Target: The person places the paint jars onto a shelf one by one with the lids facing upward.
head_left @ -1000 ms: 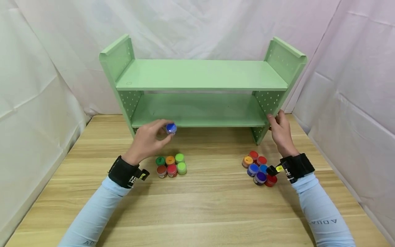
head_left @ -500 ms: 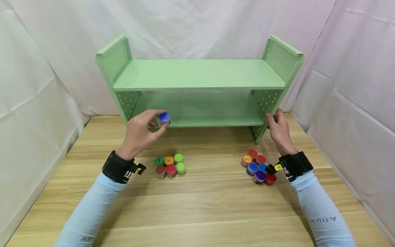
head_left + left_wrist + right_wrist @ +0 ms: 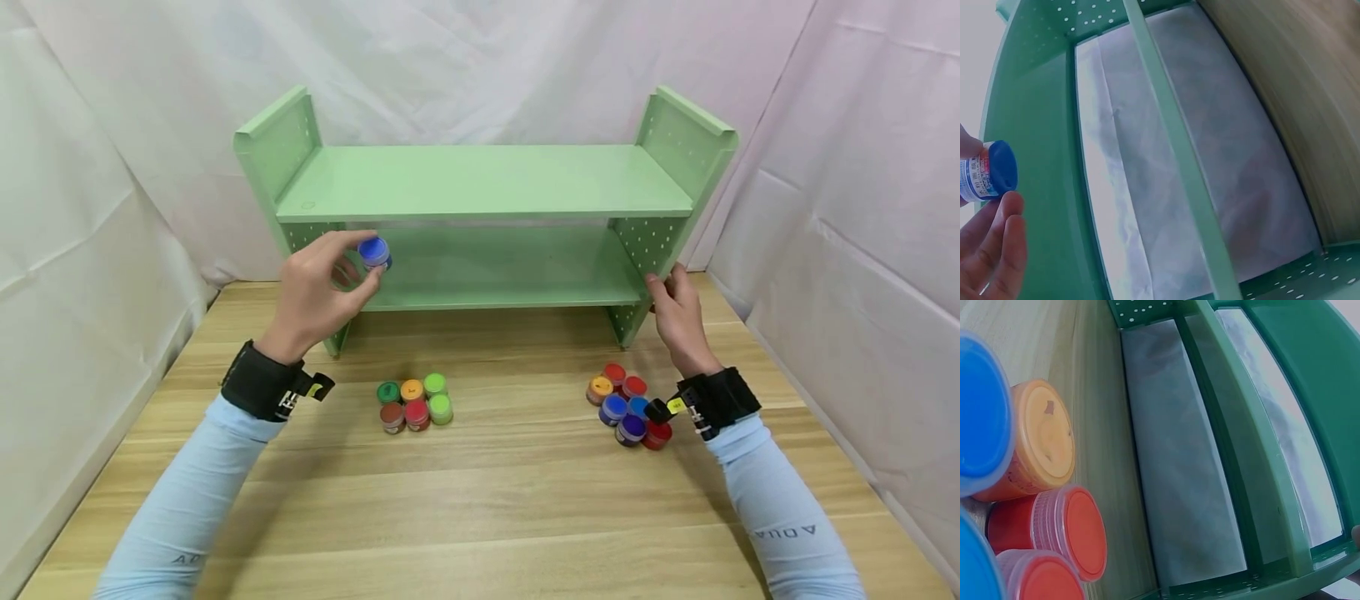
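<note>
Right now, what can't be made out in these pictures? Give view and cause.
Head: label print on the held blue jar, too small.
Head: left end of the lower shelf, largely behind the left hand.
Left wrist: part of that hand, cut off by the left edge.
Right wrist: right hand, mostly beyond right edge.

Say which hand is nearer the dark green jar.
Left. In the head view, the left hand, pinching a blue jar, is up and left of the dark green jar; the right hand is up and far right, gripping the green shelf.
</note>
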Motion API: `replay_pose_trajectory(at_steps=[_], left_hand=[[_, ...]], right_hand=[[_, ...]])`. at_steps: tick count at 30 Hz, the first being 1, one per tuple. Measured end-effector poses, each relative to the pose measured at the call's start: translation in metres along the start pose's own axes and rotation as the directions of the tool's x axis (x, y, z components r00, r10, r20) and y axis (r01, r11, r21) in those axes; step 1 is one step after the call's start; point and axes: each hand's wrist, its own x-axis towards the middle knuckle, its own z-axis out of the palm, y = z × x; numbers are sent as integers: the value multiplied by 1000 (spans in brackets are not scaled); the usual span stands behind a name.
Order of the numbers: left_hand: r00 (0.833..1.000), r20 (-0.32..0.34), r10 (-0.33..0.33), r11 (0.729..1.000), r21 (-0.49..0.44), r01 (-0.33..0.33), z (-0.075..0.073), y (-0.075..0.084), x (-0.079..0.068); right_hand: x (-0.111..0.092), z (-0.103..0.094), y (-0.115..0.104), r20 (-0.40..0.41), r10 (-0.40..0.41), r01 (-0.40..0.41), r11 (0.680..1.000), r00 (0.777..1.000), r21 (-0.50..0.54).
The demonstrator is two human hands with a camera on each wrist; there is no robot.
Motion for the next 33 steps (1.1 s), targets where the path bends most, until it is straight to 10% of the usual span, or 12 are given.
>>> replay_pose_trajectory(at_steps=[23,33], left_hand=[[978,-205,39,996,85,-22,-37,13,39],[973,-220,-76,968,217,125,-36,-14,46]], right_hand=[[0,-3,2,9,-11,11,1000,1000,16],[-2,-1,0,2,-8,8,1000,1000,16]])
